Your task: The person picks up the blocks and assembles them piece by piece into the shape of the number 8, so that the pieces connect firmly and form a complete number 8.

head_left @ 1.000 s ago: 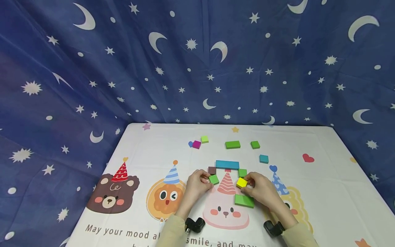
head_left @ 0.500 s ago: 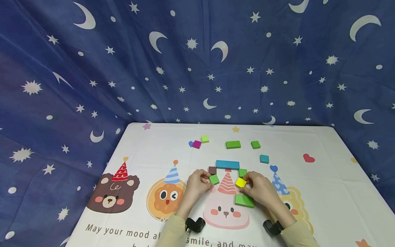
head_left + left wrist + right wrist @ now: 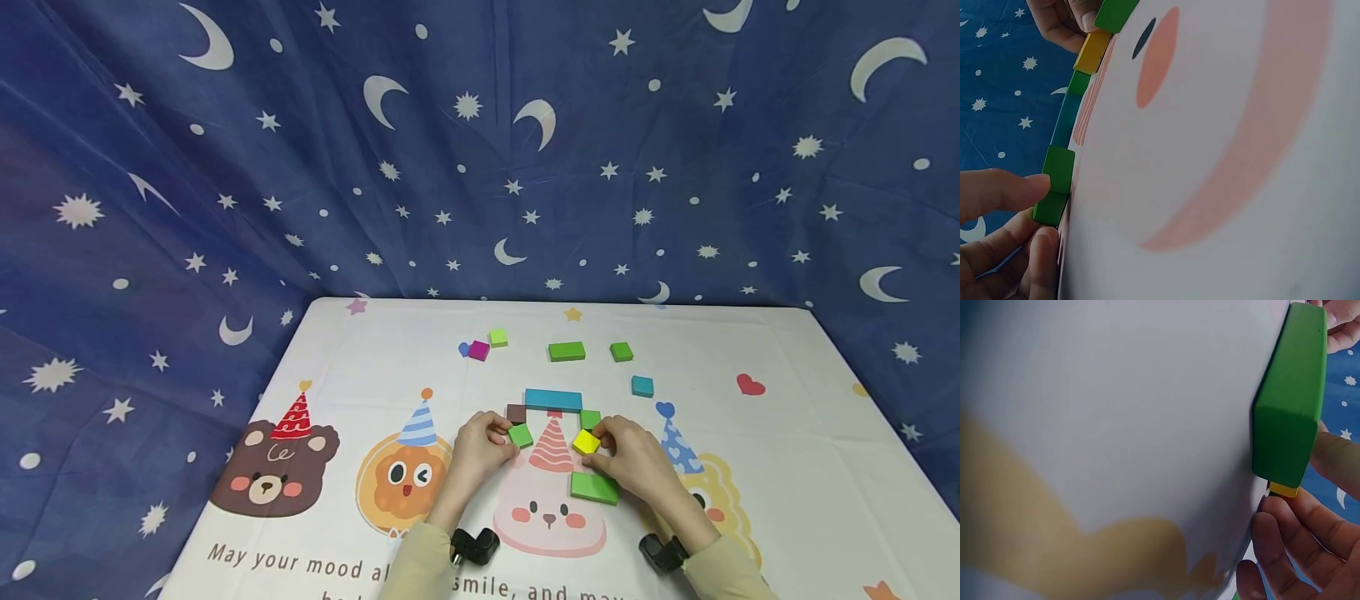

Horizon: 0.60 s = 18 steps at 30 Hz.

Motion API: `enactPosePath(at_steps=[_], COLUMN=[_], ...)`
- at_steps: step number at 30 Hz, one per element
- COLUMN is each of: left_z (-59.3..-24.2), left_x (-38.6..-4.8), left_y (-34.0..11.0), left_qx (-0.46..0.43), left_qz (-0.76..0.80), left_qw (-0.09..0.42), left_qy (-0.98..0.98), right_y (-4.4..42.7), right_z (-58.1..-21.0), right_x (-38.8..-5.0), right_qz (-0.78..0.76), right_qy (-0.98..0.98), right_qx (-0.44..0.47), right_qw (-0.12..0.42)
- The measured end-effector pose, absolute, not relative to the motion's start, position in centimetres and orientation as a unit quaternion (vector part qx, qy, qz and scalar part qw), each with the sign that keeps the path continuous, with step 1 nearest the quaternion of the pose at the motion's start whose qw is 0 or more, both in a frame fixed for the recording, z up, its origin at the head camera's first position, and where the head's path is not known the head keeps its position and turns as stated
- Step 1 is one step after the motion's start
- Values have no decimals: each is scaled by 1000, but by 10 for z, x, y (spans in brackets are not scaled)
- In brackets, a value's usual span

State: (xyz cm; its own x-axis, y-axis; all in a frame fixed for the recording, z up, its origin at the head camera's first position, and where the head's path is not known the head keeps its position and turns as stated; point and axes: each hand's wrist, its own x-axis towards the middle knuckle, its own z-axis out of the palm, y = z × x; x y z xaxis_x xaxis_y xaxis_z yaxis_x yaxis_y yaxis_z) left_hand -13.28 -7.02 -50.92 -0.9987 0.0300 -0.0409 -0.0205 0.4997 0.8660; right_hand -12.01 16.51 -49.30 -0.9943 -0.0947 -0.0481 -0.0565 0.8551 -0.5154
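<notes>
In the head view my left hand (image 3: 482,448) pinches a small green block (image 3: 521,436) between thumb and fingers. A brown block (image 3: 516,413) sits just beyond that block. Over on the right, my right hand (image 3: 636,457) pinches a yellow block (image 3: 586,442), which is turned at an angle. Behind the yellow block lies another small green block (image 3: 590,419). A long blue block (image 3: 553,400) spans the far side between the two columns. Nearer me, a long green block (image 3: 594,487) lies beside the right hand; in the right wrist view it hides most of the yellow block (image 3: 1284,489).
Farther back lie a magenta block (image 3: 478,351), a lime block (image 3: 498,338), a green bar (image 3: 566,352), a green block (image 3: 621,352) and a teal block (image 3: 642,386). The white printed tablecloth (image 3: 810,450) meets a blue starry curtain (image 3: 480,150) behind.
The yellow block in my right fingers has shifted slightly left since a second ago. My left hand and its green block have stayed in place.
</notes>
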Motion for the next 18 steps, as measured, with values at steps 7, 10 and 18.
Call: enactPosePath(at_steps=[7,10,18], left_z=[-509,-509,-510], left_x=[-132,-133,-132], left_y=[-70,-70,-69], left_qx=[2,-1,-5], left_qz=[502,503,499], left_qw=[25,26,26], left_qy=[865,864,866], right_y=[165,165,166], right_z=[-493,-494,-494], right_x=[-120,-120,-120], right_qz=[-265,-264,-263], right_qy=[963,963,963], right_qx=[-40,-43,-43], right_qw=[33,32,31])
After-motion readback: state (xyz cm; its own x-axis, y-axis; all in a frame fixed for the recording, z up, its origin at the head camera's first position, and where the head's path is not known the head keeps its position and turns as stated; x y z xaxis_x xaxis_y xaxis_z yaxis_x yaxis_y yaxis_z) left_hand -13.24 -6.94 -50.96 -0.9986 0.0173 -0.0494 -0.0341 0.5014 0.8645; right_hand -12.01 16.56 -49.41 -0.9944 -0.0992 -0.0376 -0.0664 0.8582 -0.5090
